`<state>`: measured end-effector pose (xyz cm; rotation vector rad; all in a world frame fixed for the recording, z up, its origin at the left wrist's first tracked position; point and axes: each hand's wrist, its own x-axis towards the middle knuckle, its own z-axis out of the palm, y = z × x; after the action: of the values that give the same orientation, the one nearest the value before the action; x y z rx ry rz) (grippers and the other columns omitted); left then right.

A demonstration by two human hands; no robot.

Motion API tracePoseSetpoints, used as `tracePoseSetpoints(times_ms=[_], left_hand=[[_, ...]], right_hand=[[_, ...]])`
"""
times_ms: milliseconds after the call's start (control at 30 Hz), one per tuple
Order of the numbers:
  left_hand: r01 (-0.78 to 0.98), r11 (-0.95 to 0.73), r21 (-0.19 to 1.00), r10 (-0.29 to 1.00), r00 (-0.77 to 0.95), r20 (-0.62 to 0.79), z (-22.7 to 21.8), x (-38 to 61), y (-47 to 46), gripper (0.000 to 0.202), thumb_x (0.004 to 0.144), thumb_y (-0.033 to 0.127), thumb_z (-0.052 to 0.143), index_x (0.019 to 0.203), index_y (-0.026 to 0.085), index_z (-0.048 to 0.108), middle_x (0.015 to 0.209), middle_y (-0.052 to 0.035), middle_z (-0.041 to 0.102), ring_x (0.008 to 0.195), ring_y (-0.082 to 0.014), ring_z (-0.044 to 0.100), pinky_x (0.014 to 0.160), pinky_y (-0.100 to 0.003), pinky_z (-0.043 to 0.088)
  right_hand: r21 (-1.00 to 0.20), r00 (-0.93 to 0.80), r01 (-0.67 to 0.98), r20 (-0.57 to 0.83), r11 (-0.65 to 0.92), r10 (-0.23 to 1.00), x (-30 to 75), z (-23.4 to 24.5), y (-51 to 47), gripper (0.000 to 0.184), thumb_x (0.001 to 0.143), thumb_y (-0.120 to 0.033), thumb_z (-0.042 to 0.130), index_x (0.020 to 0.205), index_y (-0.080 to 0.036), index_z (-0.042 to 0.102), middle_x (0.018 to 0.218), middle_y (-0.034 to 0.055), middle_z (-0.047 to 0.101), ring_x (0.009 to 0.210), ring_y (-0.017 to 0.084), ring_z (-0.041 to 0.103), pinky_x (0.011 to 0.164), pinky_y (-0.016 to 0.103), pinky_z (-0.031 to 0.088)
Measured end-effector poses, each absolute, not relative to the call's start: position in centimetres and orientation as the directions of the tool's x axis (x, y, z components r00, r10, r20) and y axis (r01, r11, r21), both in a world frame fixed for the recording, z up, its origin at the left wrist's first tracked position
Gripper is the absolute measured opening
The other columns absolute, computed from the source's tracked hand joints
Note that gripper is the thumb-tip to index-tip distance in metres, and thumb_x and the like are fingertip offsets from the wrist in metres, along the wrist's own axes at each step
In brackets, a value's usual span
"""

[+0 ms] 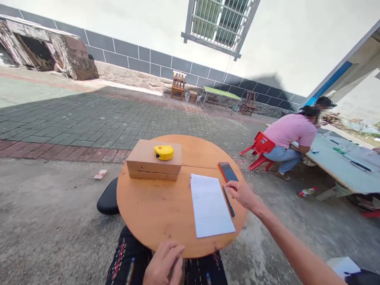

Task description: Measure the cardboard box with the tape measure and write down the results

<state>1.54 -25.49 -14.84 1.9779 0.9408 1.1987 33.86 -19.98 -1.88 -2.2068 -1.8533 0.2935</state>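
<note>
My left hand [164, 263] is at the table's near edge above my lap, empty, its fingers loosely bent and apart. Over the right side of the round wooden table [157, 213], my right hand [244, 196] hovers with bent fingers and nothing visible in it. Its fingertips are close to the upper end of a dark pen [228, 201] and the lower edge of a phone [228, 172] with a red rim. The pen lies along the right side of a white paper pad [210, 206]. A yellow tape measure [163, 152] rests on a brown cardboard box [154, 168] at the back left.
A black stool seat [108, 198] shows beside the table's left edge. At right, a person in a pink shirt [289, 128] sits on a red chair [261, 144] by a long table [341, 158]. A bottle [307, 192] and a small packet [101, 174] lie on the ground.
</note>
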Motion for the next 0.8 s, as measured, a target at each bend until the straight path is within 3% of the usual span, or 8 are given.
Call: tracePoseSetpoints(times_ms=[100, 200, 300, 367, 467, 600, 700, 800], left_hand=[[0.344, -0.663, 0.665, 0.731, 0.491, 0.474, -12.8, 4.7, -24.5, 0.027, 0.088, 0.017, 0.049, 0.108, 0.023, 0.065, 0.118, -0.0120, 0.064, 0.108, -0.0235, 0.061, 0.088, -0.035, 0.055], [0.419, -0.736, 0.531, 0.660, 0.615, 0.431, -11.6, 7.9, -23.3, 0.036, 0.084, 0.013, 0.051, 0.119, 0.020, 0.060, 0.134, -0.0132, 0.056, 0.123, -0.0280, 0.053, 0.096, -0.044, 0.052], [0.487, -0.754, 0.440, 0.648, 0.662, 0.378, -11.8, 9.9, -22.2, 0.037, 0.084, 0.015, 0.053, 0.120, 0.019, 0.060, 0.137, -0.0122, 0.055, 0.127, -0.0309, 0.049, 0.099, -0.050, 0.050], [0.521, -0.748, 0.412, 0.657, 0.671, 0.344, -12.4, 10.4, -21.6, 0.032, 0.084, 0.017, 0.054, 0.115, 0.020, 0.063, 0.132, -0.0110, 0.059, 0.124, -0.0306, 0.052, 0.099, -0.051, 0.049], [0.520, -0.760, 0.390, 0.643, 0.684, 0.343, -13.4, 10.1, -21.3, 0.028, 0.085, 0.019, 0.054, 0.112, 0.020, 0.064, 0.130, -0.0104, 0.060, 0.122, -0.0295, 0.052, 0.099, -0.050, 0.048], [0.505, -0.774, 0.382, 0.628, 0.688, 0.364, -13.8, 9.6, -21.5, 0.030, 0.087, 0.021, 0.054, 0.115, 0.021, 0.064, 0.134, -0.0101, 0.058, 0.126, -0.0285, 0.050, 0.101, -0.049, 0.048], [0.515, -0.771, 0.376, 0.633, 0.685, 0.361, -13.8, 9.7, -21.5, 0.027, 0.089, 0.023, 0.053, 0.113, 0.021, 0.064, 0.133, -0.0102, 0.059, 0.124, -0.0287, 0.052, 0.099, -0.049, 0.050], [0.511, -0.775, 0.370, 0.628, 0.686, 0.367, -13.8, 9.8, -21.4, 0.026, 0.089, 0.023, 0.053, 0.112, 0.021, 0.064, 0.133, -0.0102, 0.059, 0.124, -0.0284, 0.052, 0.099, -0.048, 0.050]], right_hand=[[-0.253, 0.260, 0.932, -0.029, -0.259, 0.965, 35.4, -5.3, -22.8, 0.029, 0.088, -0.030, 0.045, 0.086, -0.019, 0.072, 0.071, 0.0032, 0.072, 0.067, 0.020, 0.065, 0.062, 0.027, 0.042], [-0.196, 0.334, 0.923, -0.019, -0.331, 0.942, 35.2, -7.8, -23.5, 0.035, 0.089, -0.031, 0.049, 0.115, -0.017, 0.067, 0.082, 0.0098, 0.074, 0.073, 0.023, 0.067, 0.066, 0.029, 0.042], [-0.177, 0.357, 0.919, 0.001, -0.351, 0.934, 35.2, -9.2, -23.4, 0.044, 0.088, -0.026, 0.049, 0.131, -0.017, 0.057, 0.092, 0.0141, 0.074, 0.078, 0.025, 0.068, 0.070, 0.032, 0.042], [-0.193, 0.338, 0.923, 0.000, -0.332, 0.941, 35.8, -9.3, -23.6, 0.045, 0.090, -0.022, 0.043, 0.133, -0.019, 0.054, 0.091, 0.0116, 0.074, 0.077, 0.024, 0.068, 0.069, 0.032, 0.043], [-0.433, 0.328, 0.852, 0.002, -0.295, 0.945, 37.1, -8.5, -24.8, 0.040, 0.093, -0.027, 0.036, 0.123, -0.019, 0.060, 0.086, 0.0062, 0.072, 0.074, 0.021, 0.065, 0.067, 0.031, 0.045], [-0.876, 0.354, 0.426, -0.066, -0.224, 0.933, 37.5, -6.7, -27.0, 0.035, 0.090, -0.037, 0.044, 0.110, -0.017, 0.066, 0.082, 0.0048, 0.068, 0.080, 0.020, 0.063, 0.075, 0.033, 0.048], [-0.988, 0.310, 0.092, -0.089, -0.123, 0.947, 36.2, -5.9, -28.1, 0.036, 0.082, -0.034, 0.058, 0.115, -0.018, 0.061, 0.086, 0.0045, 0.068, 0.080, 0.020, 0.063, 0.079, 0.035, 0.049], [-0.999, 0.408, -0.026, -0.033, -0.025, 0.912, 34.5, -6.0, -28.2, 0.031, 0.078, -0.034, 0.069, 0.105, -0.022, 0.059, 0.080, 0.0007, 0.065, 0.069, 0.017, 0.062, 0.072, 0.033, 0.050]])
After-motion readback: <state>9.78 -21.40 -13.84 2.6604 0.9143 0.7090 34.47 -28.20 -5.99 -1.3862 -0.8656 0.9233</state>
